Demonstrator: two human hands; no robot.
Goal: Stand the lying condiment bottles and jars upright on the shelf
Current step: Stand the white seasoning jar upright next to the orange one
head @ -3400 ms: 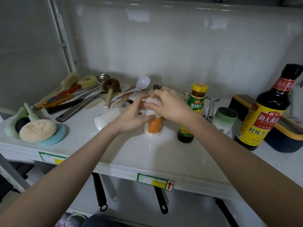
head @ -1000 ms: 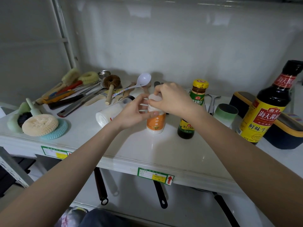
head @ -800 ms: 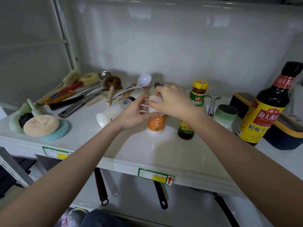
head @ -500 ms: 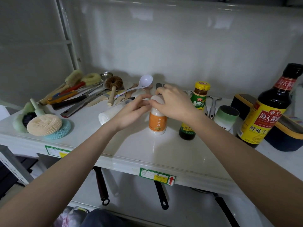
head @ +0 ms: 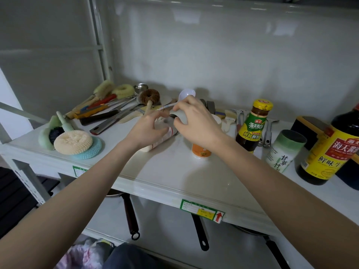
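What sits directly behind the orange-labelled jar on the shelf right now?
The right hand and forearm cover most of the orange-labelled jar and the space behind it. Only a pale rounded edge and some utensil handles show past the hand; the rest is hidden.

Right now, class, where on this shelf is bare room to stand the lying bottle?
Bare: the front strip of the shelf, between the scrubbers and the orange-labelled jar. Crowded: the utensil pile behind, and the right end around the soy sauce bottle.
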